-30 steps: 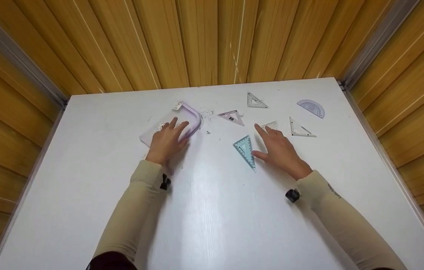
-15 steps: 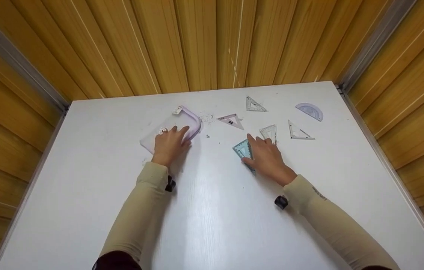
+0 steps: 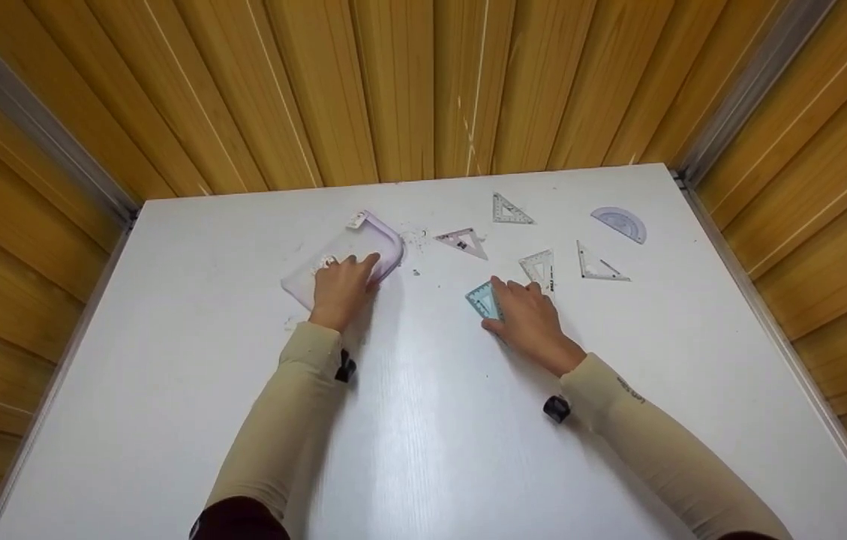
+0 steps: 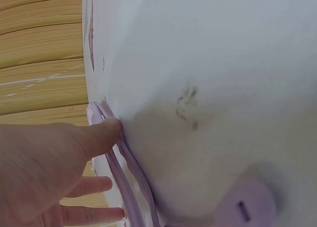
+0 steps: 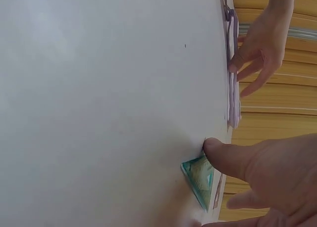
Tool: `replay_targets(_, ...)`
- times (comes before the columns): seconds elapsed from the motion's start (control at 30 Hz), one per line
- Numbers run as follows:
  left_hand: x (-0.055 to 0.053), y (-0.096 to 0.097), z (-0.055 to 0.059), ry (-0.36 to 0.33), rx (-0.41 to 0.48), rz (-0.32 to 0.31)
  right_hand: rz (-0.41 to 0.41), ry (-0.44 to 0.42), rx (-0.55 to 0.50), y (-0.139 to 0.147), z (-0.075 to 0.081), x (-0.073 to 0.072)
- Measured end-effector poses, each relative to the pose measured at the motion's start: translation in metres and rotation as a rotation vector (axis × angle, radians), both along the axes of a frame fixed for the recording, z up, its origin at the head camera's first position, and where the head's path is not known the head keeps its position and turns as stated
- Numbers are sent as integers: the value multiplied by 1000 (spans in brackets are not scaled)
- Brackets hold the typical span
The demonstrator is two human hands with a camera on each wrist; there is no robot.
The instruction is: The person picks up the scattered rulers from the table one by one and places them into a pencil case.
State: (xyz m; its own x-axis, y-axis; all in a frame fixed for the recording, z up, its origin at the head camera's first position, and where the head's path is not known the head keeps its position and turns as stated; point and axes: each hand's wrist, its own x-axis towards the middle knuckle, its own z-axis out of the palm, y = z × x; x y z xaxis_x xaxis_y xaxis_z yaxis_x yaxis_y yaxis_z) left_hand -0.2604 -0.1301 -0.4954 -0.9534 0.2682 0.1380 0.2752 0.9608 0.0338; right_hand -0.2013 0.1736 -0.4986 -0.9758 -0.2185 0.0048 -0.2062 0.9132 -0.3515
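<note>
Right hand [image 3: 532,322], grip clamped on teal triangle [image 3: 481,298]: thin edges might slip free. Left hand [image 3: 342,290], fingers apart, resting on pouch [image 3: 354,244].

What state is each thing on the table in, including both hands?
Left hand: resting on the pouch.
Pouch: lying flat; open or closed, cannot tell.
Right hand: gripping the teal set square.
Teal set square: partly covered; lifted or not, cannot tell.
Pink set square: flat, untouched.
Back clear set square: flat, untouched.
Middle clear set square: flat, beside the right hand.
Rightmost clear set square: flat, untouched.
Protractor: flat, untouched.
</note>
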Motion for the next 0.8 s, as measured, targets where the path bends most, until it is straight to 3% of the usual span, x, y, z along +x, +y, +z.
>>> replay_targets(0.2,-1,1,-1,8,-10,-1,-17,-11,-63,6,2,-3)
replay_targets(0.8,-7,-8,3,-118,238,47,-51,-53,-143,18,2,-15)
